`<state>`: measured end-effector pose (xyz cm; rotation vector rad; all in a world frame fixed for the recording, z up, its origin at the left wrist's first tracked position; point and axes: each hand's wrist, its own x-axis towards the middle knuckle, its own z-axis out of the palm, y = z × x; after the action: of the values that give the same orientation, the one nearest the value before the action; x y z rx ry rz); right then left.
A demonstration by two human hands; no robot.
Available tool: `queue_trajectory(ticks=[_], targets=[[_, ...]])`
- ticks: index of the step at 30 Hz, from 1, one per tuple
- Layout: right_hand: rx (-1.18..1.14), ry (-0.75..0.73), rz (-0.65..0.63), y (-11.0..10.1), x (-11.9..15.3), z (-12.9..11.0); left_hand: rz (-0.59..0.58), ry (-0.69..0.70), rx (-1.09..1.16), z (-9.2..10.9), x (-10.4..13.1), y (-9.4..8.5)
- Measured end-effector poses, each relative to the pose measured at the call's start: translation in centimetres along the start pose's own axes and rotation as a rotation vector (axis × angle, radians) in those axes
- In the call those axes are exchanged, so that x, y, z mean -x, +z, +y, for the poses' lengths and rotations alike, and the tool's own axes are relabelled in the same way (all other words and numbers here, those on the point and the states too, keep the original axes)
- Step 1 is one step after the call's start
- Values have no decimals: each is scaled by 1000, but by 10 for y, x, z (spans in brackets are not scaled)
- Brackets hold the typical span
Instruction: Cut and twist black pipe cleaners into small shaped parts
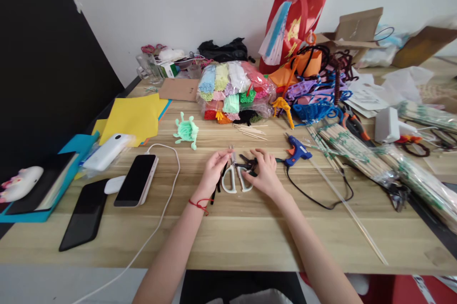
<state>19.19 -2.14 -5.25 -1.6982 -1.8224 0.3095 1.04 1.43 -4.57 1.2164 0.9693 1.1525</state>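
Note:
My left hand is closed, thumb and fingers pinched together beside the scissor tips; whatever they hold is too small to make out. White-handled scissors lie on the table between my hands, blades pointing away from me. Black fuzzy strips lie along my left hand's inner side. My right hand curls its thumb and fingers around a dark object whose kind is unclear, partly hidden by the fingers. A mint-green fuzzy figure sits beyond my left hand.
A blue glue gun with a black cord lies right of my right hand. Thin wooden sticks and bagged pipe cleaners are ahead. Phones, a white cable and yellow sheets are left; bundled sticks are right.

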Motion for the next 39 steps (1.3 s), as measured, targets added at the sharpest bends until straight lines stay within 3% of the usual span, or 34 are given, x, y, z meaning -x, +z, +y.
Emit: queue_trajectory(ticks=[4,8,11,19,21,24,27,39], targets=[[-376,-83,-76,-8,0,-17,-3,27,46,1,2,2],[-862,24,-248,-1,5,-33,-55,89,39,-1,5,10],[-1036,138,-288,6,8,-37,-75,138,-26,-3,7,16],[-1142,337,-274,6,3,-29,-10,343,-415,2,8,14],[-1152,373,-249,6,1,-26,-87,378,-513,9,10,10],[-1166,397,-223,5,0,-22,-293,417,-659,20,12,6],[-1178,415,-211,1,-2,-20,-392,427,-758,25,14,4],[-1177,404,-225,2,-2,-19,-397,450,-805,21,13,4]])
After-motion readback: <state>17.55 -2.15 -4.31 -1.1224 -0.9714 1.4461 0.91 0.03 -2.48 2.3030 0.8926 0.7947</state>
